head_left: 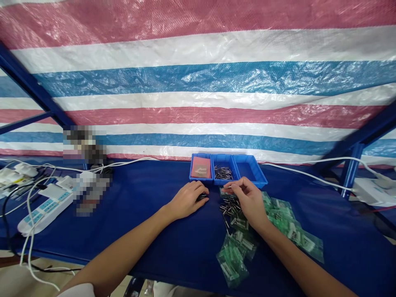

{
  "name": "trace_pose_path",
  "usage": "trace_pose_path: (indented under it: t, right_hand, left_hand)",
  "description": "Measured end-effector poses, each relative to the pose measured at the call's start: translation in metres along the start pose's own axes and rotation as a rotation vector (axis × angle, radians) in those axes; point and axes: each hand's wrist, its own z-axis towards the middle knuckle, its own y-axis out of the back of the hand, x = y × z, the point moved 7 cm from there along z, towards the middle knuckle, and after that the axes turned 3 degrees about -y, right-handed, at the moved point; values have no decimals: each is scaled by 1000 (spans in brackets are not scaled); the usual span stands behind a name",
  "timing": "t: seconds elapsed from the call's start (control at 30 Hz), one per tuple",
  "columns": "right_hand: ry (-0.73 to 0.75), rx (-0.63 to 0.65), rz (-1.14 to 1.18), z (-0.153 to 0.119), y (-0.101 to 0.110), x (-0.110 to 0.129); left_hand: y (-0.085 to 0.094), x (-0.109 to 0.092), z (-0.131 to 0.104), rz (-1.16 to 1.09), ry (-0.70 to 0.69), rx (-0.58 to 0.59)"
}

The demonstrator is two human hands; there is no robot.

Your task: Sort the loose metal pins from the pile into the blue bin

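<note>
My left hand [188,200] rests on the blue table with its fingers curled around small dark rods [202,197], which are partly hidden. Thumb and forefinger of my right hand [250,202] are pinched on a thin, pale sliver too small to identify. Under and beside that hand lies a loose pile of thin dark metal rods [228,206]. Small clear green bags [230,258] with white labels lie in front of the pile, and more green bags [291,222] spread to its right, partly behind my right forearm.
Three joined blue trays [252,170] stand behind my hands. A pink sheet [198,163] and a small clear bag fill the left one; dark rods [223,172] lie in the middle. At left, a white power strip [43,214] sits among cables. A striped tarp [198,78] hangs behind.
</note>
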Motion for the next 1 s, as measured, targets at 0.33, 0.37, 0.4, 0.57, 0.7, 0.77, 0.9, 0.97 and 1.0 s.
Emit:
trace_pose_path:
  t: [0.33,0.37,0.4,0.57,0.7,0.77,0.9,0.97,1.0]
  right_hand:
    - [-34,-9,26,3,1,-2]
    - [-33,-5,38,3,0,-3]
    - [-35,0,50,3,0,-4]
    - [-36,10,60,3,-3,-5]
    - [-39,3,12,3,-3,-4]
    - [-34,6,9,2,-3,-3]
    - [-5,37,-16,0,-4,-2]
    - [15,56,-36,0,-5,-1]
    - [25,62,-44,0,-5,0]
  left_hand:
    - [-2,2,1,-12,-9,20]
    - [-2,2,1,-14,-9,22]
    - [-3,2,1,-17,-8,23]
    - [-3,3,0,-36,-7,22]
    - [-3,3,0,-50,-5,20]
    - [-3,2,0,-54,-6,22]
    - [-2,2,1,-59,-9,26]
    - [-2,2,1,-62,-8,27]
    - [-2,2,1,-64,-8,28]
